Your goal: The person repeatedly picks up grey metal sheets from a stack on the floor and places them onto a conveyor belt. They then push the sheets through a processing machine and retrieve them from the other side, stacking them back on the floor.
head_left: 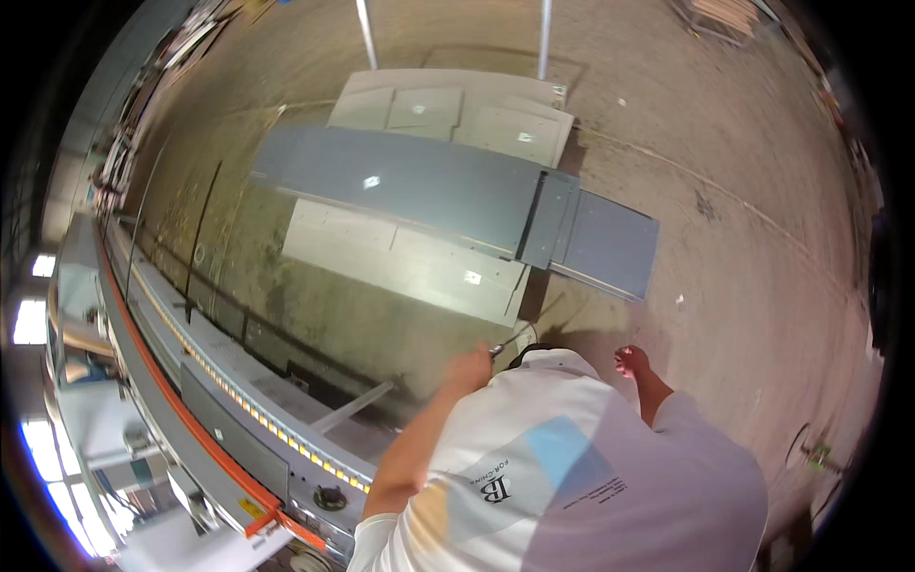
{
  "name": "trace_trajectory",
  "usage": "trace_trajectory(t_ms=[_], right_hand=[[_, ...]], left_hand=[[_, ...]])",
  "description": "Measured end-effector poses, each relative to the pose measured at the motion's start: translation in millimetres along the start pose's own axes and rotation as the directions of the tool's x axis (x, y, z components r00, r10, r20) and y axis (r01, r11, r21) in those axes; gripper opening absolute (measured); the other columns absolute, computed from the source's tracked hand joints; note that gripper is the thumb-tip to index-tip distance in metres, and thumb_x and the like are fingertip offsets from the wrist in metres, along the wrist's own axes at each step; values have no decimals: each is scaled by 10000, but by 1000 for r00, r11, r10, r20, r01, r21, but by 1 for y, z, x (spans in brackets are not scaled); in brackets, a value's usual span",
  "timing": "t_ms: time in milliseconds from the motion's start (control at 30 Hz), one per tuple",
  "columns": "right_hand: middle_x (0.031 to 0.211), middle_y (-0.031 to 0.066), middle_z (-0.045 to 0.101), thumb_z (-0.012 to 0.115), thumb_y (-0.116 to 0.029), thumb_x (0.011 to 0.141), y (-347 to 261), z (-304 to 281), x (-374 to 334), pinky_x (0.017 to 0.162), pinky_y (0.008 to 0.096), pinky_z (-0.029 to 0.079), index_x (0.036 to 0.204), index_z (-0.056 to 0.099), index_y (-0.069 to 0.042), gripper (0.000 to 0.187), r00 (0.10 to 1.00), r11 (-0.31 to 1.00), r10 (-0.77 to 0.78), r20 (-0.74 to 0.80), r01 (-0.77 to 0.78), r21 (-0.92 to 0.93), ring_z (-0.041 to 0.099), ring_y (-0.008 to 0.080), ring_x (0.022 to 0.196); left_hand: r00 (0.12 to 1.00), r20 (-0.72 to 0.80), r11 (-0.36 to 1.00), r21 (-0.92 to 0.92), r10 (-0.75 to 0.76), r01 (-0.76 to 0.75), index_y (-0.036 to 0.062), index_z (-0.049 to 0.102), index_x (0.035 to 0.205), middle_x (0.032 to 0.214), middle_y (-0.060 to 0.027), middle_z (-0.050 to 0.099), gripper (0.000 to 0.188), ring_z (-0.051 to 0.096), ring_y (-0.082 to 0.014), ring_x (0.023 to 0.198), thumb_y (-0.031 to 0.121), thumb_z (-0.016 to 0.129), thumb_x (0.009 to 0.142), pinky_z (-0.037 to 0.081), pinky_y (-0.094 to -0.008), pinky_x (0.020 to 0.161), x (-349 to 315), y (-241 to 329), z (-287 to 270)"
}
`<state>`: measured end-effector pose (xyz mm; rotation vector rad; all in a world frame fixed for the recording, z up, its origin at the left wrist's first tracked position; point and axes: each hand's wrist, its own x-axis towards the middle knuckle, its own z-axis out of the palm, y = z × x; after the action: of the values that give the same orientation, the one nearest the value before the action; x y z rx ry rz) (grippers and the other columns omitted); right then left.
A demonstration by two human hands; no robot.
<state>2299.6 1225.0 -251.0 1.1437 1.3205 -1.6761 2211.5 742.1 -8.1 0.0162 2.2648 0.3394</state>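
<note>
In my left hand (467, 370) is a small dark-handled tool (498, 350) with a thin shaft, its exact kind too small to tell; the fingers are closed around it. My right hand (631, 362) is raised at my right side, fingers curled in, and whether anything is inside them is hidden. Ahead of me lies a long blue-grey panel (400, 186) across pale panels (400, 257). A narrow grey panel (551, 219) and a shorter blue-grey panel (610, 243) lie at its right end. Neither hand touches the panels.
A long machine with an orange strip (162, 381) and a row of yellow pieces (248, 405) runs along my left. Two upright posts (545, 38) stand beyond the panels. A stack of boards (724, 17) lies at the far right on the concrete floor (753, 257).
</note>
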Motion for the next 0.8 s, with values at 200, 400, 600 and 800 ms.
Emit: trace_trajectory(t_ms=[200,400,600,800], right_hand=[[948,57,702,620,-260,963,126,32,0,785,385,535,1028,704,-115,180,924,758,-382,-12,306,-576,660,213,899],[1136,102,732,659,-373,927,167,61,-42,933,411,515,1137,732,-89,361,885,782,-431,-178,267,-563,683,263,1052],[1104,145,717,642,-385,911,132,104,-121,914,442,523,1103,734,-137,327,891,817,-266,-369,5,-576,683,324,1069],[1100,145,718,640,-384,911,138,149,-114,910,441,523,1101,733,-135,327,890,845,-264,-373,27,-533,684,325,1063]], left_hand=[[986,-158,997,59,58,-49,16,486,1132,1008,-267,707,272,685,-465,966,251,422,1013,523,-573,851,90,13,-60],[972,-7,948,223,236,-229,-10,455,1196,1051,-294,698,285,681,-461,1012,164,453,971,517,-538,911,167,58,-86],[888,161,854,245,431,-459,-10,466,1177,1078,-271,703,283,688,-438,1015,169,463,958,528,-530,892,173,147,-41],[911,-149,917,174,386,-360,-50,500,1293,1080,-259,697,418,687,-411,998,159,504,932,528,-532,885,263,5,-129]])
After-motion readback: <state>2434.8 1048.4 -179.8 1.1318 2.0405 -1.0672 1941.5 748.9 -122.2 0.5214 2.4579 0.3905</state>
